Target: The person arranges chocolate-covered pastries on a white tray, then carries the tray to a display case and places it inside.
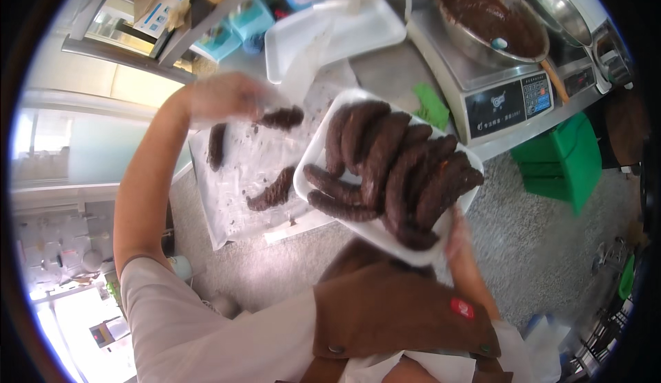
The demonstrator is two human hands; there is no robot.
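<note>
Chocolate-coated finger-shaped pieces (379, 155) are heaped in a white plastic tray (315, 148), which my right hand (458, 233) grips at its right rim, the fingers partly hidden beneath it. My left hand (227, 96), blurred and in what looks like a clear glove, is at another coated piece (281, 118) over the lined sheet; whether the fingers are closed on it is unclear. Two more coated pieces lie on the lining (237, 176): one upright in view at the left (217, 146), one slanting nearer me (272, 192).
An empty-looking white tray (356, 37) lies at the back. On a digital scale (506, 106) stands a steel bowl (449, 31) of melted chocolate, with a wooden handle (555, 81) beside it. A green scrap (431, 106) lies by the scale, and a green bin (560, 161) stands below.
</note>
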